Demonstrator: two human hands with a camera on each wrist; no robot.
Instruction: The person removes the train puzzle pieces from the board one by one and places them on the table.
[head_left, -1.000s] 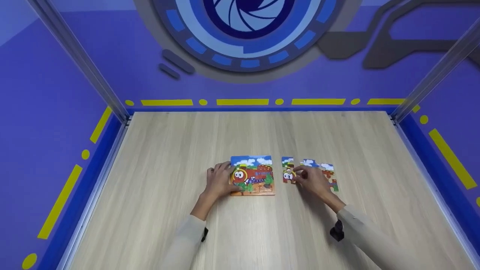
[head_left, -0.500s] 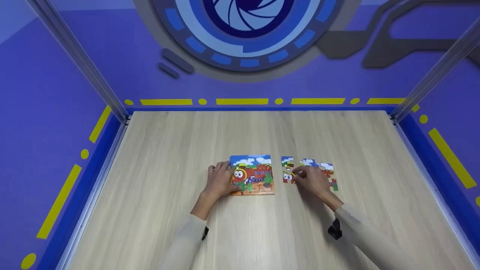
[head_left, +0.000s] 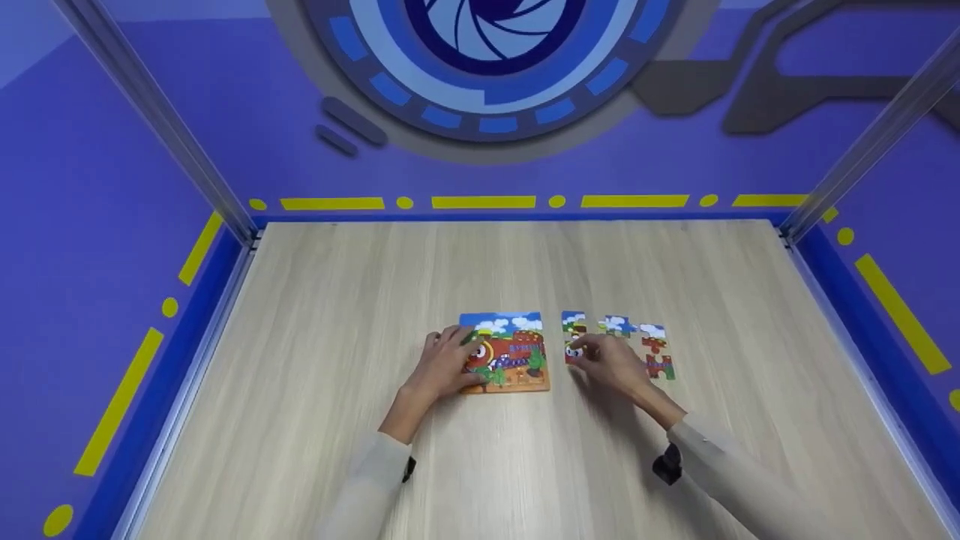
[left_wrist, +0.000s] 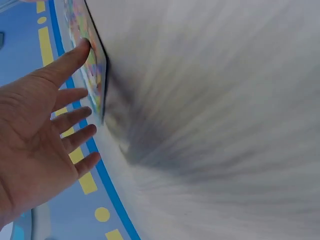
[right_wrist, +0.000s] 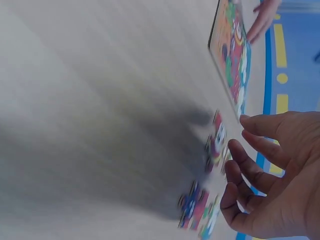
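Note:
A square picture puzzle (head_left: 519, 351) with a red cartoon train lies flat on the wooden table. At its left side is my left hand (head_left: 435, 369), thumb and fingertips resting over its edge; in the left wrist view the fingers are spread and fairly straight. To the puzzle's right, my right hand (head_left: 616, 366) reaches its fingertips to a jigsaw piece with cartoon eyes (head_left: 571, 352), partly covered by the fingers. That piece (right_wrist: 218, 140) lies on the table in the right wrist view, with the relaxed fingers beside it and no piece seen between them.
Above the eyes piece lies a sky-and-hat piece (head_left: 574, 319). Further right are cloud pieces (head_left: 617, 324) and a red-and-green piece (head_left: 661, 367). The wooden tabletop (head_left: 360, 300) is bounded by blue-purple panels (head_left: 480, 176) at the back and both sides.
My right hand has shifted slightly left, its fingertips now over the eyes piece, uncovering more pieces at right. My left fingertips have slid a little further onto the puzzle.

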